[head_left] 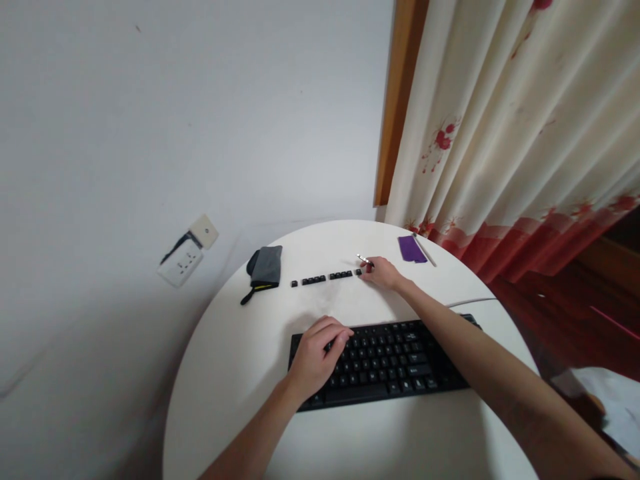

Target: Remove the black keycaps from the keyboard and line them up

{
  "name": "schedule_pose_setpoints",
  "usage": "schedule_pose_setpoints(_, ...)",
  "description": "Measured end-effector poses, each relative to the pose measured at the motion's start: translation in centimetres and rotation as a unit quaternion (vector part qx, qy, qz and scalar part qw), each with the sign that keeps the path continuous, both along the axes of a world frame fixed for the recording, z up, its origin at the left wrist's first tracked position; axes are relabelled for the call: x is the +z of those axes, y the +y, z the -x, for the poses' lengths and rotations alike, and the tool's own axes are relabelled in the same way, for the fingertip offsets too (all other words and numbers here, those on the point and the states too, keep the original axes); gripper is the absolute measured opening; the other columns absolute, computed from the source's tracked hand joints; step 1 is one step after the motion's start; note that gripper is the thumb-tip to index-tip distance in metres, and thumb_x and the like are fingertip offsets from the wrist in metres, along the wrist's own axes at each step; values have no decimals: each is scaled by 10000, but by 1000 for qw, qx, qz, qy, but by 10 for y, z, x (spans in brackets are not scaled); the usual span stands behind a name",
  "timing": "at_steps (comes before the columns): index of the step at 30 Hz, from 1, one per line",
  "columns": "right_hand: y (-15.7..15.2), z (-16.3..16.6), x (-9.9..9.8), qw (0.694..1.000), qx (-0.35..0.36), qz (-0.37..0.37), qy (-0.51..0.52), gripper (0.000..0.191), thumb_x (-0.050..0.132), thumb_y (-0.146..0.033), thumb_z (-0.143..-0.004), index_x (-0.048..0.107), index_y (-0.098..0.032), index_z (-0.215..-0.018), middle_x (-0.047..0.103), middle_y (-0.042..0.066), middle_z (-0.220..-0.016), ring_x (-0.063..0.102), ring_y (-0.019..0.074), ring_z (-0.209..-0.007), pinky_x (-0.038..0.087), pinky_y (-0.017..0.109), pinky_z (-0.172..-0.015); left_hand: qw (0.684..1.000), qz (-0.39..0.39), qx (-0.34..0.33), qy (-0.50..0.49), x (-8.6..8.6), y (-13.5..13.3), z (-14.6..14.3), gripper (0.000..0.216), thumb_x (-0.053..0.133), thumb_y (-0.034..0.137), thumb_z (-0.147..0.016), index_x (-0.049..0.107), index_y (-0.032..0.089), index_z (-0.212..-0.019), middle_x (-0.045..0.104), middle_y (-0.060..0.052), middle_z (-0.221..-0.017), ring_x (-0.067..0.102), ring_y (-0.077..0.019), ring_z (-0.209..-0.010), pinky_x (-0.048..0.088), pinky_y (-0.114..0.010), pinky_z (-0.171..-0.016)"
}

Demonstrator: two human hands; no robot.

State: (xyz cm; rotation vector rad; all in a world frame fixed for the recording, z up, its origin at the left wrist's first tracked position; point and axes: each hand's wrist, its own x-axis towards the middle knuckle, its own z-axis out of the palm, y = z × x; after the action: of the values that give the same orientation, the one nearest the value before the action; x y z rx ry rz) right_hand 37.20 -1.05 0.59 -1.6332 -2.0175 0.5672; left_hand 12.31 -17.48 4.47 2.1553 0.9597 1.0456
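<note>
A black keyboard [380,360] lies on the round white table [225,387]. Over its upper left part rests my left hand [317,350], with loosely bent fingers and the thumb apart, gripping nothing. Beyond the keyboard, black keycaps [313,279] are lined up in a row with small gaps. My right hand [381,272] is at the right end of this row, its fingers closed around a slim silver metal tool [363,259] whose exact kind is unclear. Its fingertips are beside the last keycap [358,272]; whether they touch it cannot be made out.
A grey pouch [267,265] with a black strap lies left of the keycap row. Toward the back right are a purple cloth [413,249] and a thin pale stick [425,251]. A cable [473,302] runs off the right edge. Wall and curtain [480,133] stand behind.
</note>
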Motion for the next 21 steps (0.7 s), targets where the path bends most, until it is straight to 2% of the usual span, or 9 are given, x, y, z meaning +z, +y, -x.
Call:
schedule_pose_setpoints(7, 3, 5, 0, 1000, -1, 10, -20, 181, 716, -271, -762, 742, -204, -928, 729, 21, -811, 639, 158, -719, 417, 224, -650, 1000, 5, -2, -2, 0, 1, 0, 216, 503, 184, -963, 709, 173, -899, 681, -58, -848, 633, -167, -819, 494, -280, -757)
schedule_pose_setpoints(21, 2, 4, -1, 1000, 1, 5, -17, 177, 718, -278, -749, 746, -196, -903, 719, 24, -795, 617, 151, -697, 411, 225, -636, 1000, 9, -6, -4, 0, 0, 1, 224, 495, 189, -968, 709, 175, -905, 687, -63, -859, 638, -169, -819, 505, -287, -760)
